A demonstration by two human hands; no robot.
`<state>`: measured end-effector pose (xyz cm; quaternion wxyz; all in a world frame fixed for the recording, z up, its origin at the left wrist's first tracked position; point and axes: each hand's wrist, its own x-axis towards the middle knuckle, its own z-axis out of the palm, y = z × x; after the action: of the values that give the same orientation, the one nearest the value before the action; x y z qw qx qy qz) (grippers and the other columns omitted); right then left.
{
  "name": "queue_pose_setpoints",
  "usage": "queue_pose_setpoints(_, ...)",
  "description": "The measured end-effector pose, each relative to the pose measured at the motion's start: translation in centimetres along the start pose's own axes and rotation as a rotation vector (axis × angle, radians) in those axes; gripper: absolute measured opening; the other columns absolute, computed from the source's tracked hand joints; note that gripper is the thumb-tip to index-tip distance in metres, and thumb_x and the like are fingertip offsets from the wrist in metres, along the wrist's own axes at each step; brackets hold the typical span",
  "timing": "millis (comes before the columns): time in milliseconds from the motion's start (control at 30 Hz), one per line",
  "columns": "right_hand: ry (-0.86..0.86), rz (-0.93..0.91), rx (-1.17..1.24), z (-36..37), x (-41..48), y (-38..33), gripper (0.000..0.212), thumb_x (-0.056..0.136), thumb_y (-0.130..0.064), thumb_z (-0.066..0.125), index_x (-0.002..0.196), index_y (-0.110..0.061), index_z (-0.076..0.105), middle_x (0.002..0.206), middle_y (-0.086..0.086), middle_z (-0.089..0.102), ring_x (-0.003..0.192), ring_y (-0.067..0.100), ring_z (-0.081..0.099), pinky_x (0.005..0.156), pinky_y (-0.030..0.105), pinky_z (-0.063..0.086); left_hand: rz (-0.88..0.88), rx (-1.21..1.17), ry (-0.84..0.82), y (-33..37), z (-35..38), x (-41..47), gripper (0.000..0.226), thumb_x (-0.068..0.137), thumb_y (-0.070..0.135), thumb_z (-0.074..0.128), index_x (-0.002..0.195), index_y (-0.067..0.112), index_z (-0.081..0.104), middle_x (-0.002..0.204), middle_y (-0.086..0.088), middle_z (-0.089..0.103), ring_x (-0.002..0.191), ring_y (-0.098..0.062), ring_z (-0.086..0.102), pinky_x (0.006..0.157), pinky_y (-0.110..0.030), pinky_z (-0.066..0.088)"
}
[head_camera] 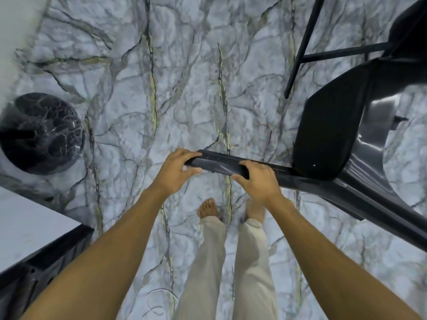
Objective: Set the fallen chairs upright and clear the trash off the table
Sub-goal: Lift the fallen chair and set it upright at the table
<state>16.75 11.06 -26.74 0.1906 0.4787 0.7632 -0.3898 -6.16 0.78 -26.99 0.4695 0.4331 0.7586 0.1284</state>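
Most of the view taken up by veined marble floor [180,84], pale grey with dark and yellowish seams. Dark chair [328,135] filled the right side, tipped over and only partly seen: seat and far legs cut off by the right and top edges, so full shape hard to make out. Glossy backrest bar [219,163] ran nearly level from centre toward the right, its long axis left to right, its free end pointing left; thin black legs [302,42] slanted away toward the top of the view. White tabletop [25,222] cropped at the lower left, only a corner and dark edge showing, nothing on that corner visible. Round dark marble pedestal base [41,132] at the left, partly hidden under a pale blurred edge. Left hand [175,172] clenched around the bar's left end, thumb beneath. Right hand [256,181] wrapped over the bar just beside it, fingers on top. Bare feet [208,207] on the floor directly below the bar, the right one half hidden behind the right hand.
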Motion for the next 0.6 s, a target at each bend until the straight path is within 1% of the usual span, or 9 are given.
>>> queue_pose_setpoints(67,0.028,0.002,0.008,0.4,0.2,0.1,0.049,0.093,-0.051,0.057,0.132,-0.021,0.055,0.124,0.003,0.065,0.115,0.026,0.058,0.103,0.042,0.038,-0.002,-0.001,0.033,-0.4,0.5,0.4,0.04,0.086,0.025,0.074,0.125,0.018,0.065,0.11,-0.004,0.057,0.105,-0.019,0.052,0.089,-0.02,0.037)
queue_pose_setpoints(133,0.042,0.002,0.021,0.6,0.2,0.1,0.05,0.092,-0.051,0.057,0.132,-0.021,0.055,0.125,0.002,0.065,0.115,0.025,0.057,0.105,0.041,0.036,0.004,-0.021,0.072,-0.7,0.9,0.5,0.038,0.086,0.026,0.074,0.122,0.017,0.067,0.107,-0.002,0.058,0.102,-0.016,0.051,0.084,-0.009,0.033)
queue_pose_setpoints(200,0.036,0.003,0.035,0.5,0.1,0.1,0.051,0.092,-0.051,0.057,0.133,-0.021,0.053,0.127,0.002,0.064,0.117,0.025,0.056,0.107,0.041,0.033,0.011,-0.058,0.103,-0.8,1.2,0.3,0.037,0.085,0.026,0.075,0.119,0.015,0.069,0.107,-0.003,0.059,0.101,-0.016,0.052,0.083,-0.005,0.035)
queue_pose_setpoints(233,0.034,0.002,0.04,0.6,0.0,0.0,0.052,0.092,-0.051,0.058,0.134,-0.021,0.053,0.127,0.002,0.064,0.118,0.025,0.055,0.108,0.041,0.032,0.012,-0.07,0.11,-0.7,1.3,0.2,0.036,0.085,0.025,0.075,0.119,0.014,0.069,0.107,-0.003,0.059,0.101,-0.017,0.053,0.084,-0.007,0.037)
queue_pose_setpoints(300,0.033,0.01,0.05,0.5,-0.2,0.0,0.051,0.092,-0.051,0.057,0.133,-0.021,0.053,0.126,0.001,0.064,0.118,0.024,0.055,0.11,0.044,0.03,0.013,-0.087,0.117,-0.4,1.4,-0.1,0.036,0.084,0.024,0.076,0.118,0.013,0.07,0.107,-0.004,0.06,0.103,-0.02,0.055,0.089,-0.018,0.043)
queue_pose_setpoints(333,0.036,0.019,0.06,0.4,-0.4,-0.1,0.05,0.093,-0.052,0.057,0.132,-0.022,0.054,0.125,0.001,0.065,0.117,0.023,0.056,0.111,0.045,0.029,0.018,-0.093,0.124,-0.2,1.5,-0.3,0.037,0.083,0.024,0.076,0.118,0.013,0.07,0.107,-0.004,0.061,0.104,-0.021,0.055,0.091,-0.024,0.044)
queue_pose_setpoints(400,0.045,0.027,0.077,0.2,-0.8,-0.2,0.049,0.092,-0.052,0.057,0.131,-0.023,0.055,0.123,-0.002,0.065,0.117,0.022,0.056,0.113,0.047,0.027,0.03,-0.102,0.144,0.5,1.7,-1.1,0.037,0.083,0.025,0.076,0.118,0.014,0.07,0.107,-0.003,0.061,0.106,-0.022,0.054,0.093,-0.029,0.043)
queue_pose_setpoints(467,0.054,0.007,0.088,0.0,-1.7,-0.4,0.048,0.091,-0.053,0.059,0.13,-0.024,0.057,0.121,-0.003,0.066,0.116,0.021,0.057,0.113,0.048,0.026,0.041,-0.104,0.158,1.4,1.9,-2.0,0.038,0.083,0.027,0.075,0.119,0.016,0.07,0.108,-0.003,0.061,0.108,-0.022,0.052,0.096,-0.03,0.042)
queue_pose_setpoints(600,0.099,-0.045,0.128,-1.5,-4.2,-0.7,0.051,0.086,-0.054,0.065,0.128,-0.025,0.059,0.119,-0.004,0.067,0.114,0.02,0.058,0.112,0.049,0.03,0.093,-0.094,0.201,4.2,1.7,-4.0,0.039,0.082,0.029,0.076,0.118,0.014,0.071,0.105,-0.003,0.06,0.105,-0.021,0.05,0.093,-0.023,0.037)
